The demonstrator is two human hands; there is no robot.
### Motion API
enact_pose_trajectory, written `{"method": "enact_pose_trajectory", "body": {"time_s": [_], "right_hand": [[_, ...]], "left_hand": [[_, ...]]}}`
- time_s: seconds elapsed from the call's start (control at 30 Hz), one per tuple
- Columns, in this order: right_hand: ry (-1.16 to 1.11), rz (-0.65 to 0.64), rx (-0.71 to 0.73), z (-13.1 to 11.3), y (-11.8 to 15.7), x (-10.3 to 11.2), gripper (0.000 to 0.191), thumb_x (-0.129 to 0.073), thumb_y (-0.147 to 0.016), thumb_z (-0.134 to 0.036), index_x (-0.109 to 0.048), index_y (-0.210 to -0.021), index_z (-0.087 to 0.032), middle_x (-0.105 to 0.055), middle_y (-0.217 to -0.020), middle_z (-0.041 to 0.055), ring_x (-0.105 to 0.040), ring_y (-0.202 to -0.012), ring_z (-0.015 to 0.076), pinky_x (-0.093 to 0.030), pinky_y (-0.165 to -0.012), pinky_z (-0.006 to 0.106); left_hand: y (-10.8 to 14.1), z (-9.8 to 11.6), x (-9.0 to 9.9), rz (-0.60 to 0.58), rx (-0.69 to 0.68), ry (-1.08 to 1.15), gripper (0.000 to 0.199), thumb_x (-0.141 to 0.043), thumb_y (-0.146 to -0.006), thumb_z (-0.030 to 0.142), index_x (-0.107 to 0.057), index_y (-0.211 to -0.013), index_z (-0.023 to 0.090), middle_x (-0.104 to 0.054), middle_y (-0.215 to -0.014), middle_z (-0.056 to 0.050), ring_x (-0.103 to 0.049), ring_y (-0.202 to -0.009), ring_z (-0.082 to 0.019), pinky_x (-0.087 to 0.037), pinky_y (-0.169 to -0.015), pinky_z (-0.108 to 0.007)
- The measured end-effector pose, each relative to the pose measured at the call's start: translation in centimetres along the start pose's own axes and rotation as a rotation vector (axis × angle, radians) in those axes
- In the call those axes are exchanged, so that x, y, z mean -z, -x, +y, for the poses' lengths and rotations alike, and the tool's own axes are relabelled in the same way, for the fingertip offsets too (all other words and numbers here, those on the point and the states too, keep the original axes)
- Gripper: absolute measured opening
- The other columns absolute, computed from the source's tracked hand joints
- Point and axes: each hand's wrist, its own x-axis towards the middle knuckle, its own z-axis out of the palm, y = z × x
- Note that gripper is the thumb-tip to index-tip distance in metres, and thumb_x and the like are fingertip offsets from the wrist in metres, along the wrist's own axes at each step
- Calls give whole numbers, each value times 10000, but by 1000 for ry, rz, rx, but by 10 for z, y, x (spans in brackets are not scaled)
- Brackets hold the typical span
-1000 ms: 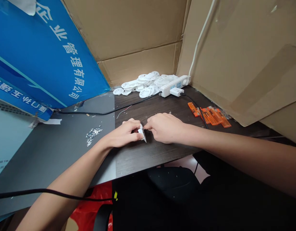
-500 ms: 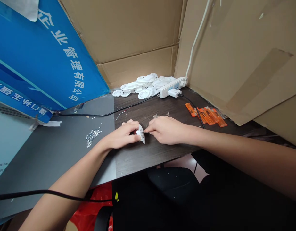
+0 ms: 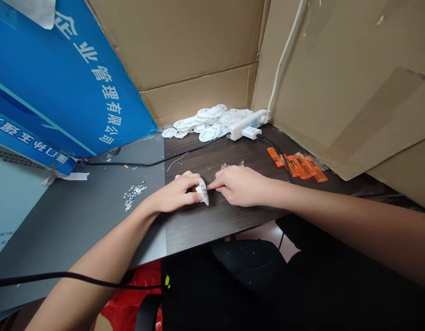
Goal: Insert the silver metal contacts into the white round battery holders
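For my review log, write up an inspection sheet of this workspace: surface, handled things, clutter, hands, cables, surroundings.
Surface: dark wood-look tabletop, grey section at left.
Handled things: round white part, tilted on edge; more white parts heaped at the back.
Clutter: small shiny pieces on the grey section; orange items at right.
Hands: left hand grips the round white part; right hand seems to pinch something too small to identify at its face.
Cables: black cable reaches the white power strip; white cable rises from it.
Surroundings: cardboard panels, blue printed panel.
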Motion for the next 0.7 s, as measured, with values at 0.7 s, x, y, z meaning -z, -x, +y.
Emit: {"method": "enact_pose_trajectory", "body": {"time_s": [0.7], "right_hand": [[-41, 9, 2, 2, 1, -1, 470, -499, -932, -173, -757, -1251, -402, -758, -1071, 28, -682, -999, 229, -426, -753, 306]], "left_hand": [[0, -4, 0, 2, -13, -7, 331, -505, -922, 451, -572, -880, 129, -556, -916, -52, -437, -947, -187, -312, -869, -325]]}}
